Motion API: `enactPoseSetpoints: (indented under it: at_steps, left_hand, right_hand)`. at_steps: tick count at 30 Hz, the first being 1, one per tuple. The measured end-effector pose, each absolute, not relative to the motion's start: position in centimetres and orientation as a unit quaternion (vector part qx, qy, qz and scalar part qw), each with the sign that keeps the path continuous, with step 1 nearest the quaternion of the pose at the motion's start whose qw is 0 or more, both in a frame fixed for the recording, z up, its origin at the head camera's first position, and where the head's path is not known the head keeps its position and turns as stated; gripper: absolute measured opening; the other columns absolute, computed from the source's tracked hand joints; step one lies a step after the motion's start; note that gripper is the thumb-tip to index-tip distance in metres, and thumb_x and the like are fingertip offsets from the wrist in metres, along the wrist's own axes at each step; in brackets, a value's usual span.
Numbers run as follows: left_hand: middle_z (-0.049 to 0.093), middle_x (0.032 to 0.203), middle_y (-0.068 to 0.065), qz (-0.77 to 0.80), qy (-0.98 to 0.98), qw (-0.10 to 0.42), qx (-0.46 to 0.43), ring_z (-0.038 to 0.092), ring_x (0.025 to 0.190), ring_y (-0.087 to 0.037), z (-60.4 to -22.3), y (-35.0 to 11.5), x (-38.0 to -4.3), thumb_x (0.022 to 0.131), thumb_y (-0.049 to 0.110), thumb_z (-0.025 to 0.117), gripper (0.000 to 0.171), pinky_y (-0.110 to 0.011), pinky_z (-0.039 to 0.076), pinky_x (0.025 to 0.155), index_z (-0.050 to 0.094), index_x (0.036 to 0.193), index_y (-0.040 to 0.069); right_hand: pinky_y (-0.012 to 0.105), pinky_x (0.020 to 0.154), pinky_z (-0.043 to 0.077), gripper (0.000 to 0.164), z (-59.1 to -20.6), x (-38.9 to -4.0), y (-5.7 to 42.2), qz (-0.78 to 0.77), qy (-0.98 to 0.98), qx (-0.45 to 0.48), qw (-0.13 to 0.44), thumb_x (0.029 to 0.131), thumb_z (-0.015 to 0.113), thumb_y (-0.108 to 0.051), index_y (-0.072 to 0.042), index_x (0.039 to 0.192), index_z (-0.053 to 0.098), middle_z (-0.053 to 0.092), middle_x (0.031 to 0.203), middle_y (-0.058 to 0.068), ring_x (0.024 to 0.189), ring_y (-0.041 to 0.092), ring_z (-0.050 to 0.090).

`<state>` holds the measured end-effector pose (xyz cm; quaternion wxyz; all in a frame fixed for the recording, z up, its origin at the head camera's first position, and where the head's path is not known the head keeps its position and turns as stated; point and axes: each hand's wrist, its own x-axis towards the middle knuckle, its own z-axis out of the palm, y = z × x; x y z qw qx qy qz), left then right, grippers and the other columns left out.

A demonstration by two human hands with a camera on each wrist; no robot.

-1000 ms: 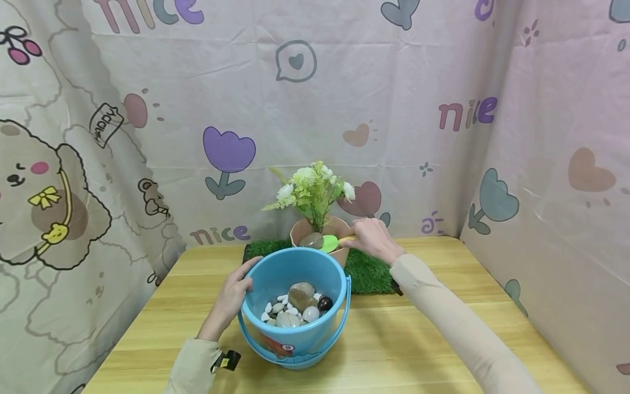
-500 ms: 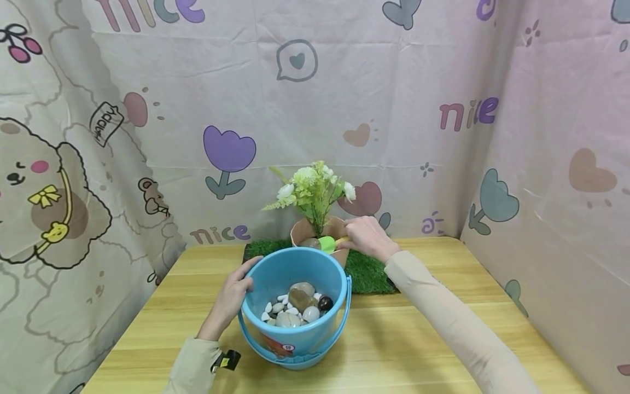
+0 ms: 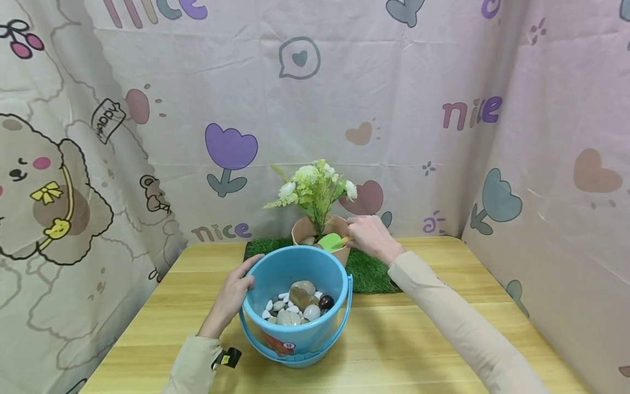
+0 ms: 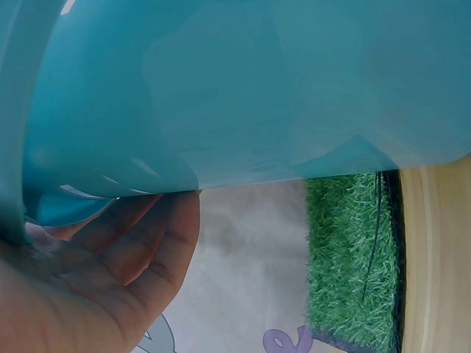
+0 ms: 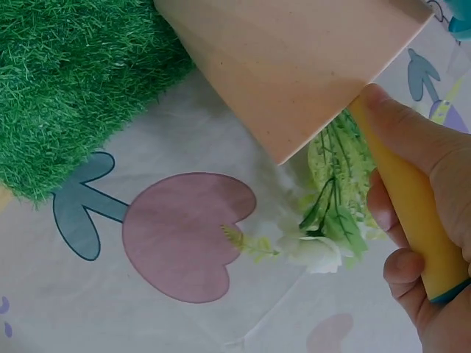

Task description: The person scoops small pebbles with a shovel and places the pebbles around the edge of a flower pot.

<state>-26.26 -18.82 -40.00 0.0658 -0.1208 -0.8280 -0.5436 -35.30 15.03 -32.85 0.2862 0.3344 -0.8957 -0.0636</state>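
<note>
Since the first head frame, the shovel (image 3: 331, 242) has turned so that more of its green blade shows, and less of the pot stone (image 3: 308, 241) is visible beside the tip. Bucket and left hand hold their positions.

Right hand (image 3: 371, 236): grip curled round the yellow handle (image 5: 408, 198), thumb laid along it, fingers beneath. The blade lies at the mouth of the flowerpot (image 5: 287, 66) and points toward 9 o'clock; the hand is at the pot's 3 o'clock. The pot stone is partly hidden by the bucket rim; whether the blade touches it cannot be determined.

Left hand (image 3: 231, 295): grip pinches the wall of the blue bucket (image 3: 290, 265) at 10 o'clock, thumb at the rim and fingers on the outside. The bucket stands on the table (image 3: 418, 328), its bail (image 3: 349, 301) hanging low round the 6 o'clock side. Stones (image 3: 288, 318) of mixed size lie inside, with a dark ball (image 3: 326, 302) at about 4 o'clock.

The flowerpot stands beyond the bucket at 1 o'clock, on a grass mat (image 3: 369, 273). White and pale-green flowers (image 3: 315, 186) rise from it toward 12 o'clock, before a printed cloth (image 3: 315, 115).
</note>
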Motion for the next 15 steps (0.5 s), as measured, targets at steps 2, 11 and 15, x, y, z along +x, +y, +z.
enactPoseSetpoints:
  at_steps: [2,11,15]
  left_hand:
    - [0.048,0.146,-0.020,-0.544,-0.828,0.065,-0.122,0.054,0.125,-0.044,-39.95,-18.78,-26.28,0.088,0.002,0.039,0.060,-0.057,0.048,0.096,0.044,0.147,0.011]
    - [0.047,0.146,-0.022,-0.542,-0.828,0.066,-0.124,0.053,0.126,-0.045,-39.81,-18.77,-26.22,0.087,0.002,0.038,0.060,-0.058,0.047,0.097,0.043,0.147,0.009]
    - [0.047,0.146,-0.022,-0.541,-0.829,0.068,-0.125,0.053,0.126,-0.045,-39.87,-18.79,-26.22,0.087,0.002,0.038,0.060,-0.058,0.047,0.097,0.043,0.147,0.009]
  right_hand:
    - [0.031,0.051,0.046,0.030,-32.77,-35.15,15.03,-0.071,-0.896,0.330,0.290,0.075,0.082,-0.033,-0.022,0.059,0.060,0.051,0.066,-0.007,0.058,0.011,0.049]
    - [0.034,0.055,0.050,0.021,-32.61,-34.94,15.35,-0.081,-0.897,0.291,0.324,0.074,0.083,-0.034,-0.017,0.070,0.070,0.056,0.071,-0.003,0.067,0.016,0.056]
    - [0.036,0.054,0.050,0.018,-32.45,-34.80,15.34,-0.049,-0.902,0.280,0.325,0.076,0.082,-0.032,-0.015,0.076,0.074,0.058,0.073,-0.001,0.066,0.017,0.055]
